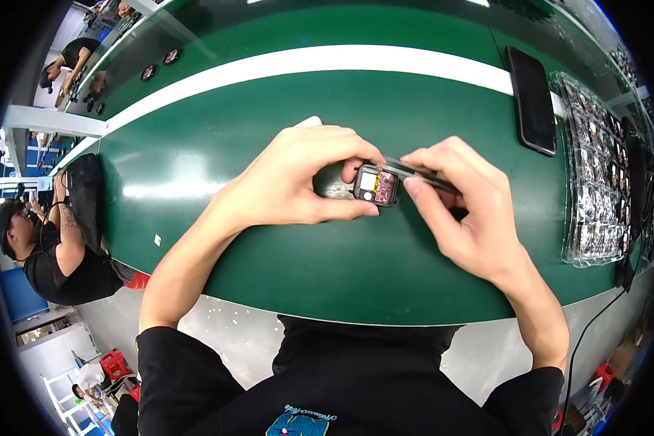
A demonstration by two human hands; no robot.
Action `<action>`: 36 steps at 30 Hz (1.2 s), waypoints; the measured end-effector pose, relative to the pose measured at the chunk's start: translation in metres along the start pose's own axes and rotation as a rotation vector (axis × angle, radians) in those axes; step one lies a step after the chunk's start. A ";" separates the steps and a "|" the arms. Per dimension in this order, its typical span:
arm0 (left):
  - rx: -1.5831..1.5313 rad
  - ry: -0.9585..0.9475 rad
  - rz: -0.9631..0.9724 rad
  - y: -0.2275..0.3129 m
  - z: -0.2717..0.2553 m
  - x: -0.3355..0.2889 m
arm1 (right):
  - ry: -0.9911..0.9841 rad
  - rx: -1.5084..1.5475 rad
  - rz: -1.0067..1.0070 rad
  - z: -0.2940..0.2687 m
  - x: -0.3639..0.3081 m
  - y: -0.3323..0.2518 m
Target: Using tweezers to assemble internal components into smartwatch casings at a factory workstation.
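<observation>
My left hand (pixel 298 174) is closed, thumb and fingers pinching the edges of a small, square, black watch-like case (pixel 376 185). The case is open on its upper side; a silvery-white block, a bit of yellow and a reddish circuit part show inside. From the right, my right hand (pixel 469 207) grips a pair of thin dark tweezers (pixel 400 165), their tips by the upper right edge of the case. Whether the tips touch the case I cannot tell. Both hands are just above the green tabletop (pixel 327 276).
A black phone (pixel 533 102) lies at the far right, beside clear plastic trays (pixel 596 174) of small parts. A white strip (pixel 327 59) crosses the bench's far side, with small dark pieces (pixel 171 56) beyond it. A co-worker (pixel 58 247) sits at left; a black cable (pixel 588 327) hangs at right.
</observation>
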State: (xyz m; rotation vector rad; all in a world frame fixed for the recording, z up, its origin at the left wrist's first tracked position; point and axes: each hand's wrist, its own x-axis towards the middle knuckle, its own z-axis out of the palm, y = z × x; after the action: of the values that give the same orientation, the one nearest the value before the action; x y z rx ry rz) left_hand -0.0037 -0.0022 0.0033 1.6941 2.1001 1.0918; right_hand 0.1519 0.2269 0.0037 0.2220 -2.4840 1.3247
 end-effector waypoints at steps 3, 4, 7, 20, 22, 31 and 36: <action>-0.112 -0.028 -0.063 0.000 -0.003 -0.002 | -0.059 -0.108 -0.024 0.007 -0.001 -0.003; -0.128 -0.039 -0.075 0.002 -0.003 -0.002 | -0.061 -0.149 -0.036 0.008 -0.002 -0.004; -0.155 -0.057 -0.044 0.000 -0.003 -0.002 | -0.043 -0.213 -0.094 0.012 -0.002 -0.006; -0.292 -0.053 -0.095 -0.001 -0.015 0.001 | -0.013 -0.239 -0.138 0.000 -0.009 -0.008; -0.285 0.072 -0.168 -0.014 -0.026 0.009 | 0.019 -0.280 -0.119 -0.016 -0.017 -0.010; 0.840 0.446 -0.452 -0.184 -0.184 -0.050 | 0.346 -0.536 0.016 -0.135 -0.050 -0.022; 0.753 0.383 -0.483 -0.210 -0.179 -0.037 | 0.611 -0.764 0.312 -0.227 -0.081 0.019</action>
State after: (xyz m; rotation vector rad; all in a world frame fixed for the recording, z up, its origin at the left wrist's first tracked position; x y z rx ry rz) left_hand -0.2553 -0.1192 -0.0217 1.1092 3.2225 0.5225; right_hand 0.2684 0.4246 0.0784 -0.6614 -2.3072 0.3424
